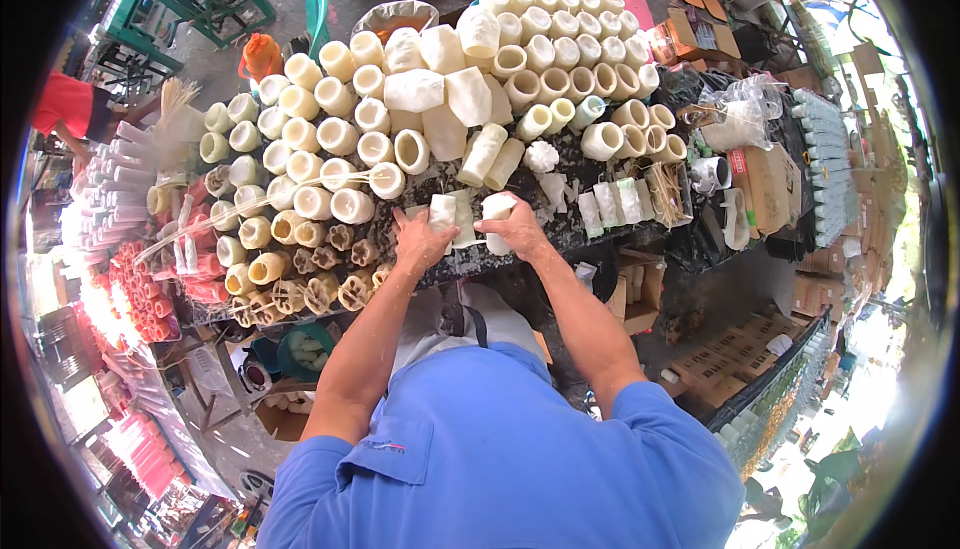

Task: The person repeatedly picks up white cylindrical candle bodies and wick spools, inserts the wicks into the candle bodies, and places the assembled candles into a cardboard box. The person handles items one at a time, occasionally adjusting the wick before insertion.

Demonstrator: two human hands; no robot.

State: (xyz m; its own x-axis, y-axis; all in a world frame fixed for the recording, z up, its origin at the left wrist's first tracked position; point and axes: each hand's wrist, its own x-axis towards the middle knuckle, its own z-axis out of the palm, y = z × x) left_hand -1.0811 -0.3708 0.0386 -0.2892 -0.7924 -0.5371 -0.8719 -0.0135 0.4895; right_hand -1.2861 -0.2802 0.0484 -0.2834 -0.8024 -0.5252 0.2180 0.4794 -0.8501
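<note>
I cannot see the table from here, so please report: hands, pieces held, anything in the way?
Left hand gripping a white cylinder. Right hand gripping another white piece. Rows of cream hollow cylinders crowd the dark table just beyond.

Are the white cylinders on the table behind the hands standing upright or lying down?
Mostly upright: the cream cylinders show round hollow open tops to the camera. A few in the middle lie tipped on their sides, just beyond the left hand and right hand.
</note>
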